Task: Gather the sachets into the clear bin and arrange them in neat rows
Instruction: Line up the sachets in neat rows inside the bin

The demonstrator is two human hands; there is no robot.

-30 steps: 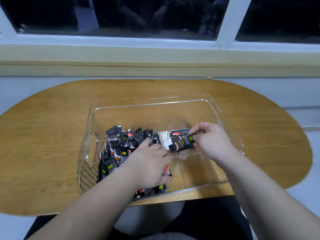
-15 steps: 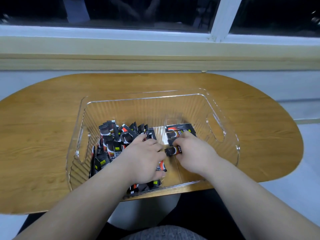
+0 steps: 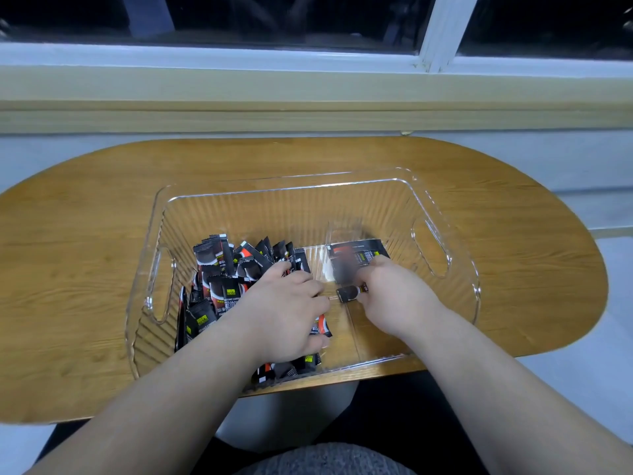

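A: What does the left hand (image 3: 284, 313) cover?
B: Part of the sachet pile (image 3: 219, 269); what its fingers (image 3: 301, 279) hold is hidden.
A: And the right hand (image 3: 394, 296)?
B: Its fingers (image 3: 371, 269) and the loose sachets (image 3: 356, 258) are blurred, print unreadable; both forearms (image 3: 171, 406) run off the bottom edge.

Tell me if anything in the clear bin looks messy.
The sachets at the left side of the bin lean at mixed angles, not in rows. The left hand holds a bunch; the right hand holds more, blurred.
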